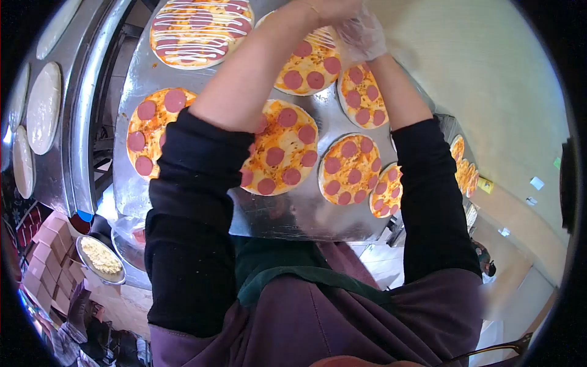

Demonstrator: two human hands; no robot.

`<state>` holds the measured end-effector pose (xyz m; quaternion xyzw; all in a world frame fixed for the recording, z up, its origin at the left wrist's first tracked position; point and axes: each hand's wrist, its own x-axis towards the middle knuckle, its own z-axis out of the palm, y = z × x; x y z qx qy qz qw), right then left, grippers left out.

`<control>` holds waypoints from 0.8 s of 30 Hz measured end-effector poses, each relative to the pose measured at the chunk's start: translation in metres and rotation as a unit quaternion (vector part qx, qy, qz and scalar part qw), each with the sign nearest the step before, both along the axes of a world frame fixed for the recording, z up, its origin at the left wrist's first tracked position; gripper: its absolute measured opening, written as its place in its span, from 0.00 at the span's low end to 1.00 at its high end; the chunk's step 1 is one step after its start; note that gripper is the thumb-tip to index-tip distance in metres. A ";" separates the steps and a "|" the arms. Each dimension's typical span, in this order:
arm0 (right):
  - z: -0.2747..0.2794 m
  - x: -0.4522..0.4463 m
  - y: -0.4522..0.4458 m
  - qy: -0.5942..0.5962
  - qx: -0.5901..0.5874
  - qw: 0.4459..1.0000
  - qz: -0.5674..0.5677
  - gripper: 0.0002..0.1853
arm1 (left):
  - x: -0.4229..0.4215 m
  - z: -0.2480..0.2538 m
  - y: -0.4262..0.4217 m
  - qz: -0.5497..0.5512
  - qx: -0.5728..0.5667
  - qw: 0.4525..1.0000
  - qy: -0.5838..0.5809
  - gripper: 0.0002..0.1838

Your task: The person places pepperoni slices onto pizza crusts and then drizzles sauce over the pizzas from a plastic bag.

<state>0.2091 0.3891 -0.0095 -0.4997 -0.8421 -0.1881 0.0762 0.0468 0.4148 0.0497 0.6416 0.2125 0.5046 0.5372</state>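
My left hand (338,10) reaches in at the top edge, partly cut off, and looks closed against my right hand. A clear plastic glove covers my right hand (362,38), whose fingers seem curled; what either hand grips is hidden. Right below them lies a pizza (306,68) with sausage slices and white sauce lines on its far part. Another pizza (200,32), striped all over with white sauce, is at upper left. Pizzas without sauce lines include one by my left forearm (282,148), one at left (142,131), and one at right (350,169).
The pizzas lie on a metal table (293,217). Another metal surface at far left holds pale dough rounds (44,108). A bowl of grated cheese (101,255) stands lower left, near stacked boxes (52,254). More pizzas (466,174) are at far right, beside a pale wall (489,73).
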 end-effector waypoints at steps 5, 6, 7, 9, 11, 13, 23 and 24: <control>-0.020 -0.082 0.038 0.107 0.096 0.980 0.139 0.28 | -0.077 0.026 0.008 -0.014 -0.088 0.996 -0.012 0.18; -0.027 -0.095 0.045 0.113 0.096 0.979 0.140 0.28 | -0.090 0.031 0.010 -0.019 -0.120 0.992 -0.020 0.18; -0.033 -0.108 0.055 0.288 -0.079 0.942 0.151 0.28 | -0.100 0.031 0.012 -0.016 -0.120 0.993 -0.016 0.18; -0.035 -0.116 0.055 0.443 -0.251 0.846 0.156 0.28 | -0.112 0.033 0.015 0.037 -0.047 0.991 0.122 0.18; -0.024 -0.103 0.039 0.114 0.054 0.987 0.097 0.26 | -0.095 0.020 0.010 -0.013 -0.136 0.989 0.054 0.19; -0.029 -0.060 0.026 0.164 0.005 0.981 0.103 0.26 | -0.066 0.012 -0.002 0.032 -0.038 0.999 -0.015 0.17; -0.021 -0.046 0.001 0.317 -0.040 0.940 0.118 0.25 | -0.036 -0.001 -0.013 0.037 -0.013 0.999 -0.024 0.14; 0.001 -0.075 0.004 0.040 0.040 0.997 0.051 0.25 | -0.055 0.000 -0.008 0.014 -0.048 0.999 -0.009 0.15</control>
